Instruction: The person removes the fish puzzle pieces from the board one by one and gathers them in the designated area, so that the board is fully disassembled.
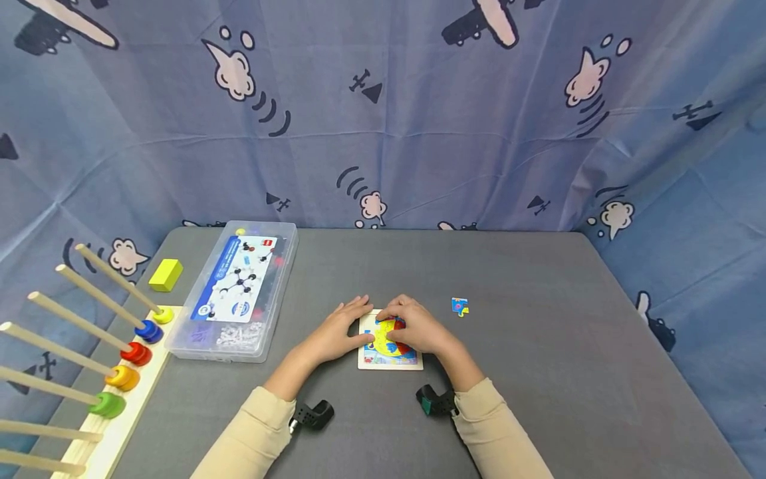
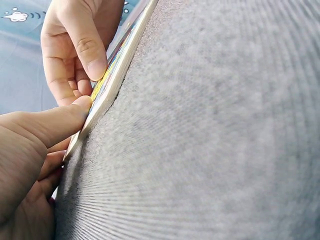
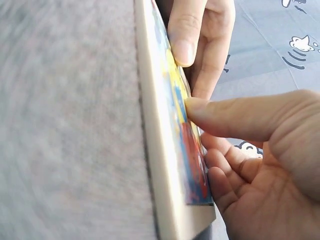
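At lower centre, the wooden-framed jigsaw puzzle (image 1: 383, 359) lies flat on the worktop (image 1: 538, 399). The left hand (image 1: 338, 336), fingers loosely extended, borders its left side, probably steadying it; the right hand (image 1: 419, 326), relaxed and slightly bent, rests its thumb there, seemingly pressing. Farther, right of centre, a loose jigsaw piece (image 1: 459, 306) lies apart, likely for easy reach.

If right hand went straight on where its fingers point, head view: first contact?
Probably the left hand: the right hand points its fingers leftward over the puzzle board, toward the left fingers. Relative height is unclear, so it might pass above.
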Demonstrator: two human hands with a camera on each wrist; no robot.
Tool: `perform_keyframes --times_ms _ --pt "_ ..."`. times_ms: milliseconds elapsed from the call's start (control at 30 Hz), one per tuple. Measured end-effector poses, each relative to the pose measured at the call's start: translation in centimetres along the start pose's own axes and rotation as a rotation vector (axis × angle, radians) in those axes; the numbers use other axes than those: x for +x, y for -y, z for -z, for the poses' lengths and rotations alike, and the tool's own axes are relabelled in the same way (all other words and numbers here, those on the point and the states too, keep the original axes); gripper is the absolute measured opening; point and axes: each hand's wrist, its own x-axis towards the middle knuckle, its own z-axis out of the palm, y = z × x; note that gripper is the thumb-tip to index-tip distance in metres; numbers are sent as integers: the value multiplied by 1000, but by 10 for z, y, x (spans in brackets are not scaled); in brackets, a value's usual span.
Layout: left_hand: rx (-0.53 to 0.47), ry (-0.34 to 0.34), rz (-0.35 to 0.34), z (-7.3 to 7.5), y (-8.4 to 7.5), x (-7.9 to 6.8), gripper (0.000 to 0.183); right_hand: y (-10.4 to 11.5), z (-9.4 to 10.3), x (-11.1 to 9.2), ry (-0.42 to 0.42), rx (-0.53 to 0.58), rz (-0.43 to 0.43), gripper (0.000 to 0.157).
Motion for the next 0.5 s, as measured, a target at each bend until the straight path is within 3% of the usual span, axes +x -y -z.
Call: perform_keyframes --times_ms 300,500 --pt "6 -6 3 -1 2 1 61 5 -3 -3 -35 -20 -64 27" --pt "6 -10 -2 -2 3 1 61 5 -3 -3 -49 -14 -39 29"
